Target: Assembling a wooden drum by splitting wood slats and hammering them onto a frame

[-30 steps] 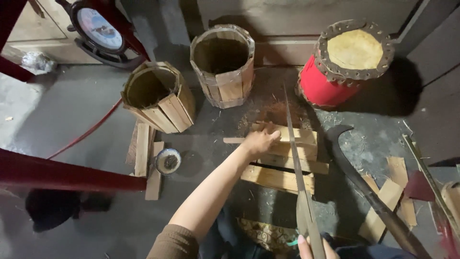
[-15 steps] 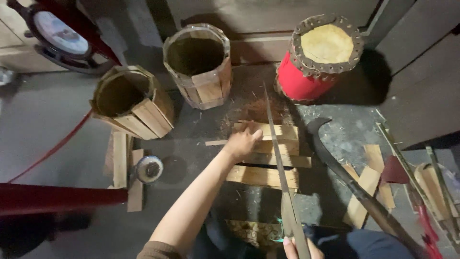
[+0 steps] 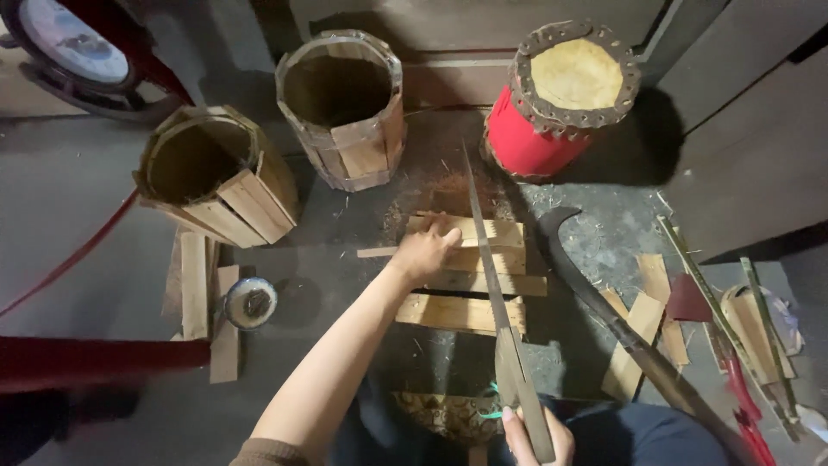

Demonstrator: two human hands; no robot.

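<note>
- Since the earlier picture the left hand [image 3: 427,250] has kept its place on the stack of wooden slats [image 3: 470,276], and the long blade [image 3: 492,285] still lies across them; only the view has shifted a little
- The left hand rests flat on the upper left of the slats, fingers together and curled lightly over one slat's edge
- The right hand [image 3: 535,436] shows only partly at the bottom edge, closed around the handle end of the long blade
- The blade runs from that hand up over the slats, its tip pointing towards the far wall
- The slats lie on the dark floor in front of the person, between two open wooden barrels [image 3: 345,108] on the far left and a red drum [image 3: 561,99] with a pale skin top on the far right
- A curved dark blade [image 3: 604,302] lies on the floor just right of the slats
- Loose wood pieces [image 3: 203,298] and a small round tin [image 3: 250,302] lie to the left, well apart from the hands
</note>
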